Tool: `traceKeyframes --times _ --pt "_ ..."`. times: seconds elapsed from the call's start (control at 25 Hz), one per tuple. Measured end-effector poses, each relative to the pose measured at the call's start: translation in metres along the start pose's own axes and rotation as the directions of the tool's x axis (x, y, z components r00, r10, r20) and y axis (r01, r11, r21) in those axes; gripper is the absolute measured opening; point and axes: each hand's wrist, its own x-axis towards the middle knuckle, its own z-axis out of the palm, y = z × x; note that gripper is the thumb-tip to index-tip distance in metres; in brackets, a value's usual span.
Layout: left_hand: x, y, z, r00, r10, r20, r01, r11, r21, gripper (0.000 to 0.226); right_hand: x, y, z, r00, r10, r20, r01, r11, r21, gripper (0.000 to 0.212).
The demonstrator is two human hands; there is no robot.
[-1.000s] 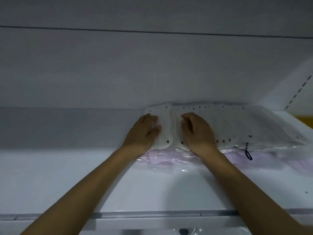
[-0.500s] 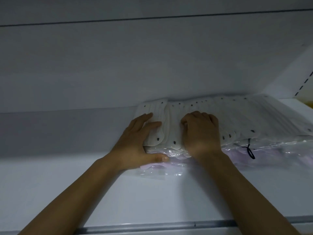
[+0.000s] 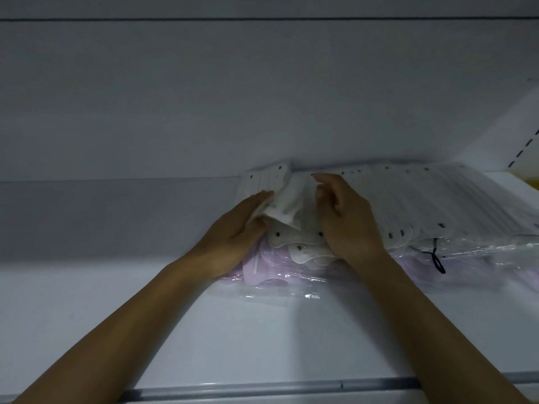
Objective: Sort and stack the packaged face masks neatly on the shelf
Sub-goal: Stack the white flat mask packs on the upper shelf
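- Currently, the left hand (image 3: 233, 228) lies with straight fingers flat against the left end of a stack of white masks (image 3: 423, 199).
- On top of that stack sits the right hand (image 3: 347, 220), fingers curled, tips at a raised fold (image 3: 287, 205) of white material. Whether they pinch it cannot be told.
- Between the two hands stands the raised fold, and its lower edge drapes over the left fingertips.
- Wrapped in clear film, the white masks stretch away to the right of the hands on the shelf (image 3: 204, 330), close against the back wall (image 3: 262, 97).
- Under the white stack and beneath both hands lie the lilac masks (image 3: 262, 272), also wrapped, with their edge jutting towards the wrists.
- Just right of the right wrist, a black loop (image 3: 437, 259) hangs at the stack's near edge.
- Below the forearms runs the front rail (image 3: 262, 387).
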Motion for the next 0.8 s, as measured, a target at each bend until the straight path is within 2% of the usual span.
traceKeyframes --times 0.08,0.12,0.2,0.32,0.4,0.48,0.56,0.6,0.68,0.76,0.8 --pt "0.000 0.007 0.002 0.991 -0.132 -0.031 0.121 0.966 -0.230 0.035 0.008 0.003 -0.003 0.975 0.221 -0.010 -0.208 0.930 0.303 0.027" --pt "0.001 0.005 0.002 0.986 -0.163 -0.043 0.147 0.958 -0.248 0.037 0.012 0.004 -0.005 0.950 0.313 0.019 -0.294 0.868 0.399 0.024" --pt "0.001 0.001 0.002 0.991 -0.113 -0.074 0.100 0.982 -0.160 0.034 0.016 0.001 -0.009 0.904 0.410 0.122 -0.416 0.771 0.482 0.018" --pt "0.000 -0.006 0.002 0.992 -0.119 -0.051 0.116 0.991 -0.070 0.031 0.025 -0.017 -0.029 0.864 0.410 0.292 -0.504 0.713 0.488 0.016" --pt "0.001 -0.007 0.000 0.995 -0.098 -0.033 0.095 0.993 -0.076 0.033 0.034 -0.030 -0.046 0.843 0.426 0.328 -0.536 0.719 0.443 0.010" --pt "0.002 -0.002 -0.004 0.999 -0.022 -0.050 0.018 0.997 -0.070 0.041 0.039 -0.033 -0.054 0.815 0.470 0.340 -0.576 0.723 0.382 0.019" --pt "0.004 0.003 -0.006 0.994 0.075 -0.082 -0.077 0.997 -0.023 0.047 0.037 -0.034 -0.054 0.782 0.508 0.362 -0.621 0.690 0.373 0.021" --pt "0.004 0.006 -0.002 0.995 0.060 -0.077 -0.061 0.998 -0.011 0.046 0.035 -0.036 -0.052 0.770 0.515 0.377 -0.637 0.662 0.396 0.016" --pt "-0.003 0.006 0.012 0.998 0.062 -0.017 -0.058 0.982 0.179 0.046 0.032 -0.038 -0.047 0.757 0.528 0.385 -0.653 0.587 0.479 0.010" --pt "-0.011 0.001 0.022 0.980 0.190 0.060 -0.196 0.866 0.460 0.056 0.032 -0.040 -0.043 0.750 0.543 0.378 -0.654 0.519 0.551 0.013" --pt "-0.012 0.000 0.022 0.967 0.237 0.093 -0.251 0.826 0.505 0.062 0.033 -0.040 -0.042 0.748 0.549 0.373 -0.651 0.500 0.571 0.013"
